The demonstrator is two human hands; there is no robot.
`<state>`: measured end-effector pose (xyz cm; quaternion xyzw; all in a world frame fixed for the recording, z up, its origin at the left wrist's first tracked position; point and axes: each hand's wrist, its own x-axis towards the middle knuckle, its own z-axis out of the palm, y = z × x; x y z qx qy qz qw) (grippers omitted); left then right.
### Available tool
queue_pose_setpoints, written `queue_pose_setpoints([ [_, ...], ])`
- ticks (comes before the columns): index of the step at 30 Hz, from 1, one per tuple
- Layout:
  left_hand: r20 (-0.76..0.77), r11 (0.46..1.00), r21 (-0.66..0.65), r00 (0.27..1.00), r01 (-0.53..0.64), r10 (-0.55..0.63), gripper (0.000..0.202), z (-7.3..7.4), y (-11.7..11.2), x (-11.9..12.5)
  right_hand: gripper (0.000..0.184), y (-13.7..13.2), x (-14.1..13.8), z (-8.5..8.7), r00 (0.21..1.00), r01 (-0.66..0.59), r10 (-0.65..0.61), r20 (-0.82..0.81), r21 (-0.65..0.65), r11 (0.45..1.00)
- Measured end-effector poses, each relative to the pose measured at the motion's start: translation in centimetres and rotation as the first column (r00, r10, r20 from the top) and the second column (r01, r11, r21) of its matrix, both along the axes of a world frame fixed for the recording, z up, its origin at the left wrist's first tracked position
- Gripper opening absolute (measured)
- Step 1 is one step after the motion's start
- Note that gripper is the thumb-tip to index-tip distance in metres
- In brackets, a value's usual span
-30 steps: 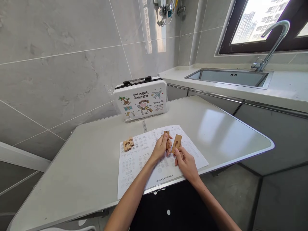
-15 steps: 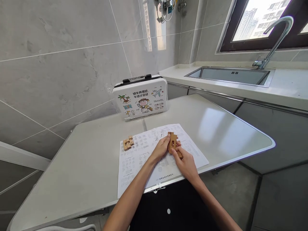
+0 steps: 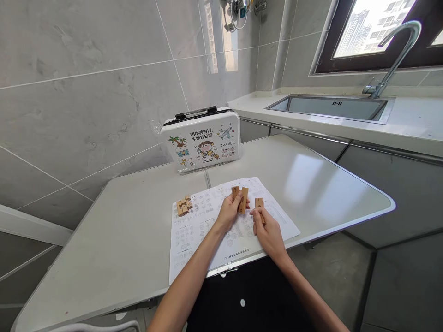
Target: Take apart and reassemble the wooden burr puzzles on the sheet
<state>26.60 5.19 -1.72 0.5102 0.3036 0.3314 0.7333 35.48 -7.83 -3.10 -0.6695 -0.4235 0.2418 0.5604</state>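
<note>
Over the printed sheet (image 3: 204, 258), my left hand (image 3: 228, 213) is closed around wooden puzzle pieces (image 3: 244, 199); one bears a dark mark like a 6 at its top, and the thumb presses across them. Slightly to the right, my right hand (image 3: 268, 230) grips a single wooden puzzle piece (image 3: 259, 203) with a notch or hole, its lower part covered by the fingers. A small gap separates the two hands. On the sheet's upper left corner sits a small cluster of other wooden puzzle pieces (image 3: 184, 206).
A white cartoon suitcase (image 3: 204, 140) in clear plastic stands at the back of the folding table (image 3: 121, 240), near the tiled wall. Beyond the table's right side are a counter with a sink (image 3: 328, 108) and a tall faucet (image 3: 398, 60). The table's front edge is close to my body.
The pieces that were together between both hands are now apart. My right hand has drawn one piece away to the right, while my left keeps the others, shifted slightly left.
</note>
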Motion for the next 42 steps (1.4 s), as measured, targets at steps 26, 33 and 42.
queue_pose_setpoints([
  [26, -0.222, 0.922, 0.321, 0.929, -0.216, 0.295, 0.044, -0.7, 0.6, -0.8, 0.043, 0.0, -0.2, 0.1, 0.999, -0.039, 0.039, -0.016, -0.042, 0.998],
  [33, -0.386, 0.799, 0.600, 0.858, -0.046, 0.338, 0.027, -0.4, 0.0, -1.2, 0.037, 0.0, -0.9, -0.2, 0.953, 0.131, -0.096, 0.287, -0.105, 0.986],
  [42, -0.432, 0.739, 0.673, 0.821, 0.019, 0.373, 0.021, 0.0, -0.5, -1.2, 0.034, 0.1, -1.1, -0.7, 0.909, 0.091, -0.060, 0.413, -0.056, 0.994],
])
